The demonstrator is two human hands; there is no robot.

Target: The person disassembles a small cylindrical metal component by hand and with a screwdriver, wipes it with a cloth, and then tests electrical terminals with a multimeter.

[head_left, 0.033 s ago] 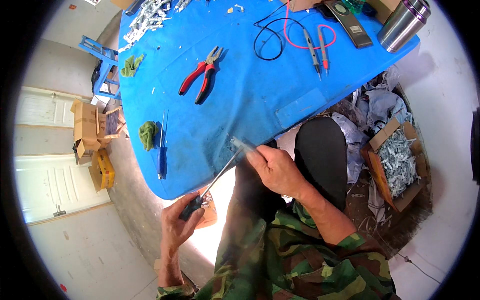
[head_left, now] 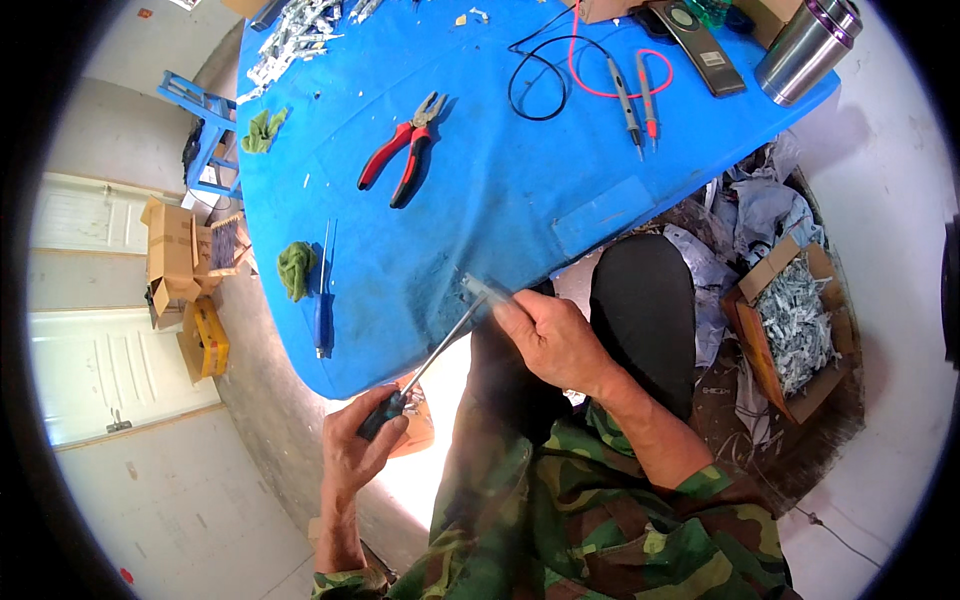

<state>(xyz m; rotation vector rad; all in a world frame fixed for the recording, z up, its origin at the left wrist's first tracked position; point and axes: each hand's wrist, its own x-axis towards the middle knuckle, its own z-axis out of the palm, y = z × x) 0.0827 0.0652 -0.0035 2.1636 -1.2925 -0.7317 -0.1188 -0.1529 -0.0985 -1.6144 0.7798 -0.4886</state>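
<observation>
Fingers wrapped round a dark handle, my left hand (head_left: 360,440) holds a screwdriver (head_left: 436,354) just off the table's near edge. Its metal shaft slants up and to the right, with the tip at a small pale grey piece (head_left: 476,286). My right hand (head_left: 556,342) pinches that piece at the edge of the blue-covered table (head_left: 500,180); its exact kind is too blurred to tell. Farther off lie red-and-black pliers (head_left: 405,150) with their handles spread. Left of my hands, a thin screwdriver with a blue handle (head_left: 322,325) rests beside a green rag (head_left: 296,270).
Two meter probes (head_left: 630,108) with red and black leads, a dark flat device (head_left: 695,50) and a steel flask (head_left: 808,52) occupy the far right. Small whitish pieces (head_left: 290,45) are heaped far left. An open carton (head_left: 790,330) of similar pieces stands on the floor at right.
</observation>
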